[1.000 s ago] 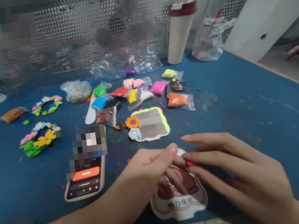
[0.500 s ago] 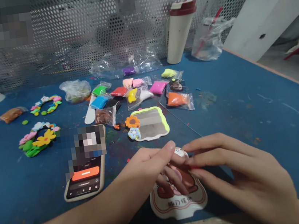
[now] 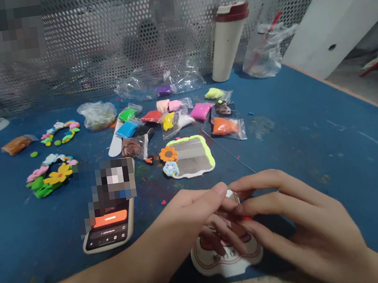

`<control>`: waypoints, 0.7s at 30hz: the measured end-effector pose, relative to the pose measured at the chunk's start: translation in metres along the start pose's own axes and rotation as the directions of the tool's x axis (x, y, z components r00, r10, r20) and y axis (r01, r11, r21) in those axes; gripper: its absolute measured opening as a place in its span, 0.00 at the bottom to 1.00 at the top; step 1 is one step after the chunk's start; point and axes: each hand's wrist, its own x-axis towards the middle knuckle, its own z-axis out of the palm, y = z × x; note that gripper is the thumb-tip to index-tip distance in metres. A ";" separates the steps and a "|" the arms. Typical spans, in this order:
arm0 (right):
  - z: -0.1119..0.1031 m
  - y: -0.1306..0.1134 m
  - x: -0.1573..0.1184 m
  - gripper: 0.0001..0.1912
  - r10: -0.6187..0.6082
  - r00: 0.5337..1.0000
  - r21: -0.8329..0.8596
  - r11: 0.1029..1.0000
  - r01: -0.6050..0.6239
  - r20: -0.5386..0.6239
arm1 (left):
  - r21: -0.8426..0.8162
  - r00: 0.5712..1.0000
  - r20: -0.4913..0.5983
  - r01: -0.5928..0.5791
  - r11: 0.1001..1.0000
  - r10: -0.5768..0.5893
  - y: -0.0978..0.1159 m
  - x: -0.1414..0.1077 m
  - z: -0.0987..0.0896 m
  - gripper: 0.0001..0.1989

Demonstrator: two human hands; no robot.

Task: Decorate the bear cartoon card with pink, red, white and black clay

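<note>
The person's right hand [image 3: 303, 219], fingers extended and slanting leftward, pinches a small red lump [image 3: 247, 218] between thumb and finger above a wavy-edged, glossy cartoon plaque [image 3: 226, 267]. The left hand [image 3: 196, 210] arches over the plaque with thumb outstretched and fingers loosely bent, the index reaching the right fingertips, though whether it grips the lump cannot be told. Beyond lies a mirror [image 3: 193, 157] with puffy yellow-green edging, while fingers hide most of the lump and much of the plaque's print.
</note>
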 end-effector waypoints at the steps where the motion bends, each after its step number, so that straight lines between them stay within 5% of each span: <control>1: 0.000 0.001 0.000 0.08 -0.008 1.000 -0.013 1.000 0.008 0.004 | -0.009 1.000 -0.006 -0.007 1.000 0.007 0.000 0.000 0.000 0.26; 21: -0.001 0.005 -0.001 0.09 0.061 0.998 -0.025 0.998 -0.061 -0.022 | -0.042 0.993 -0.114 0.003 0.999 -0.007 -0.004 -0.004 -0.001 0.09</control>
